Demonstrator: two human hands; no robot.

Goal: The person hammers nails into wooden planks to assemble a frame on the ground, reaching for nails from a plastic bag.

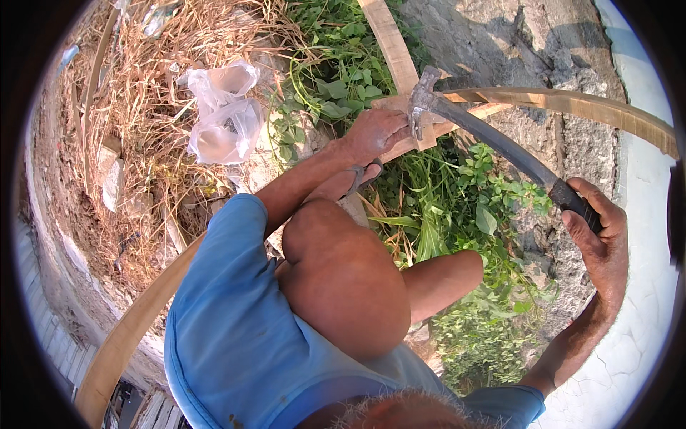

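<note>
In my right hand (604, 229) is a claw hammer (504, 143) with a grey metal shaft and a black grip. Its head lies over the spot where several wooden strips meet, close to the fingers of my left hand (375, 134). Those fingers are curled together at the joint, and whatever they pinch is hidden. One wooden strip (391, 46) runs from the joint to the top edge. Another wooden strip (572, 102) bends away to the right. Whether the hammer head touches the wood, I cannot tell.
Two clear plastic bags (227, 129) lie on dry straw (143, 86) at the left. Green plants (429, 207) grow below the joint, beside a rough stone surface (536, 50). A pale wall (643, 236) stands at the right. A long wooden strip (132, 332) extends toward the lower left.
</note>
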